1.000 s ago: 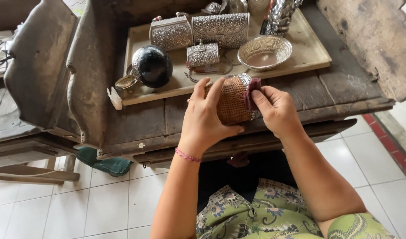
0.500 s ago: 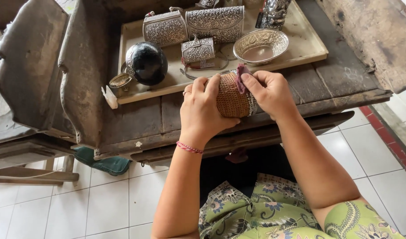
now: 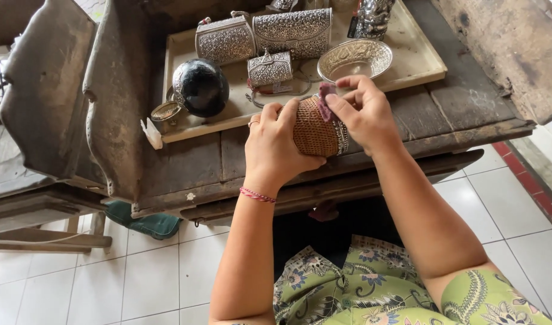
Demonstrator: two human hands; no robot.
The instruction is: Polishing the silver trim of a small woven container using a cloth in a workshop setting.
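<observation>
A rounded woven basket-box (image 3: 312, 127) with a silver-banded rim sits gripped between our two hands, low over the front planks of the worn wooden desk (image 3: 444, 114). Our left hand (image 3: 274, 147) wraps its woven body, fingers and thumb closed round it, apparently to steady the piece. Our right hand (image 3: 363, 111) pinches a small purplish cloth (image 3: 325, 99) against the silver rim, fingertips closed on the cloth; it looks held that way so the rim can be rubbed while the body is braced.

Just behind the basket-box, a shallow pale tray (image 3: 420, 57) carries other metalwork: an embossed silver bowl (image 3: 355, 59) nearest our right hand, a small silver clutch (image 3: 270, 67) nearest our left, and two larger embossed silver purses (image 3: 261, 35) along the back. A glossy black round vessel (image 3: 200, 87) stands at the tray's left end, its small metal lid or cup (image 3: 166, 111) just beside it. A tiny white figure (image 3: 151, 133) rests at the tray's corner. Beneath the desk a green cloth (image 3: 144, 221) lies on white floor tiles (image 3: 137, 283); our lap shows a green floral garment (image 3: 372, 289).
</observation>
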